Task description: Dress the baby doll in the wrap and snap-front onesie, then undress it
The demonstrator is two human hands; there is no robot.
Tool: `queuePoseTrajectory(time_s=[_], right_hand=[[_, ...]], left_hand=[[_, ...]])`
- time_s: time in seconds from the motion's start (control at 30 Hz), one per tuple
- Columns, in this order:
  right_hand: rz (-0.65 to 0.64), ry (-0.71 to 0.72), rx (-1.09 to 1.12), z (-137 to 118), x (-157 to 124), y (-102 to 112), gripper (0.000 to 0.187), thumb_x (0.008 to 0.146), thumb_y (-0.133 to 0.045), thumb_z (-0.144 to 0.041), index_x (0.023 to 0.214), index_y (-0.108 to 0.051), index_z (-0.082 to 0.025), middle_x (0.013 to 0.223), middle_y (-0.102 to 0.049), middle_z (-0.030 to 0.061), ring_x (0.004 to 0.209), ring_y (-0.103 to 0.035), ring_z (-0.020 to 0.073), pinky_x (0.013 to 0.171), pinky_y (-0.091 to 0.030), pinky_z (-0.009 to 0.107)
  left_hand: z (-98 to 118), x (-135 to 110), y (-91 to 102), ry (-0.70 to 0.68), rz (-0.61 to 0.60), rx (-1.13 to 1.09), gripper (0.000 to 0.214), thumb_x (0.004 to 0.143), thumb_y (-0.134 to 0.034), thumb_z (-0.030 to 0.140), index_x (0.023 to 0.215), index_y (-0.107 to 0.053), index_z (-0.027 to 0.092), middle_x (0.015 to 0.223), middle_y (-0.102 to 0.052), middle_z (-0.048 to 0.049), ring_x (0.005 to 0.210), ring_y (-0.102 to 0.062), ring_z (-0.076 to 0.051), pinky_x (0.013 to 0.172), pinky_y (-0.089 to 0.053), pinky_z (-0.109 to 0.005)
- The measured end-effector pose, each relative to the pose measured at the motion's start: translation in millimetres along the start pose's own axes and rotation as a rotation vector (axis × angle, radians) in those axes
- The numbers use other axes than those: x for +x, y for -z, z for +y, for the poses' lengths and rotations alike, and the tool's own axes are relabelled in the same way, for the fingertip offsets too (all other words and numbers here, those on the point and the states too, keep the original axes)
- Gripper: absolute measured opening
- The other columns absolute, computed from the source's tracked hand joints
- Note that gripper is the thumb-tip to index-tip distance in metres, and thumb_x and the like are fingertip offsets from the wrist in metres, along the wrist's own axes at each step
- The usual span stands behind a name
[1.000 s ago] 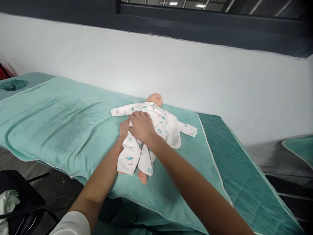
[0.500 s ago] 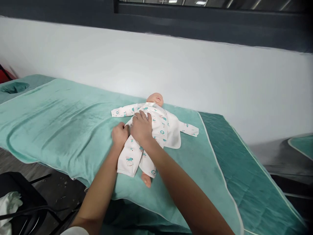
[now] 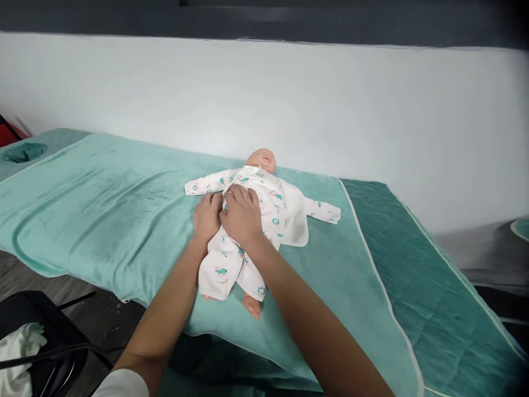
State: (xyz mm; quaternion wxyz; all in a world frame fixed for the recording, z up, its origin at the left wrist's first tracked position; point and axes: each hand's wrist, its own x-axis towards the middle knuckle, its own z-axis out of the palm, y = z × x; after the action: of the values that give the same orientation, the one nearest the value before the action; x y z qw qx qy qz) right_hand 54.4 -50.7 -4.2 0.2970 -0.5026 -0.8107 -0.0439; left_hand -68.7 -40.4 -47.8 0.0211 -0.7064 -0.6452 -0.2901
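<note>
White wall (image 3: 264, 94) runs across bkgd, dk trim (image 3: 264, 22) above it. Bed (image 3: 413, 259) in front w/ dk green quilted cover showing at R; round hole (image 3: 25, 153) in its far-L end. Lt green blanket (image 3: 115, 193) spread over most of bed, a few creases L of centre. Blk chair (image 3: 58, 317) at bottom L, beside bed, w/ pale cloth (image 3: 20, 350) on it. Small red item at far L edge, mostly cut off.

Doll (image 3: 270, 207) on its back on blanket, nr wall: head toward wall, feet toward person, arms out to both sides. Wears white printed outfit (image 3: 221, 273); loose flap (image 3: 295, 220) lies out on R. One bare foot (image 3: 251, 306) shows below cuff, other barely.

Both forearms reach in from bottom edge, either side of doll's legs, R one hiding part of outfit. R hand (image 3: 242, 212) palm-down on doll's lower torso, fingers slightly bent, covering that area. L hand (image 3: 206, 218) just beside it at doll's hip, back up, fingertips at outfit's edge. Hands v. close together; can't tell if either grips fabric.
</note>
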Motion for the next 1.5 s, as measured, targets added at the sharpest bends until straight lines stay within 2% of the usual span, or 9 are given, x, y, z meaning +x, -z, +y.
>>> queuePoseTrajectory(time_s=[0.2,0.43,0.7,0.83,0.93,1.07,1.27,1.4,1.5], right_hand=[[-0.014,-0.031,0.032,-1.8,-0.7,3.6,0.045,0.086,-0.048,-0.014,0.13,-0.058,-0.015,0.141,-0.055,0.0148,0.137,-0.042,0.0258,0.119,-0.02,0.044],[-0.011,-0.025,0.005,-1.9,-1.0,2.0,0.054,0.083,-0.051,-0.014,0.138,-0.052,-0.014,0.156,-0.04,0.0151,0.139,-0.04,0.0265,0.118,-0.022,0.044],[0.003,-0.054,-0.011,-5.5,-1.3,2.7,0.057,0.083,-0.054,-0.014,0.14,-0.05,-0.014,0.157,-0.038,0.015,0.141,-0.036,0.029,0.118,-0.024,0.046],[-0.022,-0.043,-0.046,-8.0,-0.8,0.7,0.047,0.086,-0.052,-0.016,0.133,-0.058,-0.018,0.159,-0.037,0.0125,0.145,-0.031,0.0293,0.119,-0.021,0.048],[-0.036,-0.041,-0.061,-8.5,1.5,-2.5,0.049,0.088,-0.05,-0.017,0.136,-0.056,-0.014,0.16,-0.035,0.0133,0.148,-0.026,0.0297,0.119,-0.02,0.049],[-0.079,-0.007,-0.067,-7.4,5.8,-3.0,0.053,0.088,-0.049,-0.017,0.14,-0.053,-0.011,0.16,-0.036,0.0147,0.15,-0.023,0.0309,0.12,-0.017,0.051],[-0.042,-0.001,-0.071,-3.6,2.2,0.1,0.047,0.089,-0.047,-0.017,0.135,-0.056,-0.015,0.158,-0.04,0.0119,0.149,-0.027,0.0278,0.12,-0.02,0.048],[-0.02,-0.042,-0.07,-3.0,-0.3,-0.8,0.048,0.09,-0.047,-0.018,0.137,-0.054,-0.014,0.157,-0.042,0.0134,0.148,-0.029,0.0275,0.12,-0.022,0.047],[-0.036,-0.038,-0.077,-3.6,1.0,-2.0,0.044,0.09,-0.046,-0.018,0.132,-0.057,-0.014,0.155,-0.044,0.0131,0.148,-0.029,0.0279,0.12,-0.022,0.048]], left_hand=[[-4.4,10.7,-5.1,0.073,-0.013,-0.079,0.022,0.092,-0.045,0.017,0.099,-0.066,0.02,0.105,-0.068,-0.0124,0.102,-0.062,-0.028,0.083,-0.044,-0.036],[-24.5,18.6,-20.5,0.462,0.287,-0.934,0.017,0.084,-0.056,0.028,0.08,-0.068,0.017,0.071,-0.062,-0.0009,0.067,-0.053,-0.016,0.064,-0.039,-0.027],[-27.8,21.3,-23.6,0.481,0.261,-1.144,0.016,0.083,-0.053,0.03,0.075,-0.059,0.017,0.069,-0.056,0.0005,0.062,-0.051,-0.013,0.061,-0.042,-0.026],[-17.9,17.9,-18.1,0.295,0.295,-0.829,0.019,0.085,-0.054,0.02,0.101,-0.063,0.019,0.101,-0.063,-0.006,0.094,-0.059,-0.02,0.087,-0.047,-0.032],[-8.2,19.6,-13.0,0.016,0.144,-0.321,0.043,0.09,-0.051,0.018,0.132,-0.054,0.026,0.131,-0.056,-0.0108,0.117,-0.053,-0.026,0.101,-0.041,-0.039],[-6.2,34.1,-12.3,-0.034,0.029,-0.118,0.036,0.096,-0.046,0.023,0.13,-0.058,0.025,0.127,-0.059,-0.0133,0.118,-0.052,-0.029,0.102,-0.039,-0.044],[-31.2,57.6,-28.7,0.324,0.258,-0.907,0.018,0.08,-0.053,0.013,0.087,-0.069,0.019,0.097,-0.069,-0.0076,0.1,-0.06,-0.023,0.097,-0.044,-0.036],[-45.3,64.2,-33.6,0.48,0.389,-1.087,0.02,0.084,-0.044,0.022,0.086,-0.064,0.017,0.087,-0.067,-0.0063,0.076,-0.059,-0.017,0.074,-0.048,-0.03],[-45.6,65.1,-29.8,0.56,0.512,-1.242,0.019,0.083,-0.056,0.034,0.086,-0.063,0.017,0.085,-0.066,-0.0032,0.073,-0.057,-0.014,0.07,-0.047,-0.027]])
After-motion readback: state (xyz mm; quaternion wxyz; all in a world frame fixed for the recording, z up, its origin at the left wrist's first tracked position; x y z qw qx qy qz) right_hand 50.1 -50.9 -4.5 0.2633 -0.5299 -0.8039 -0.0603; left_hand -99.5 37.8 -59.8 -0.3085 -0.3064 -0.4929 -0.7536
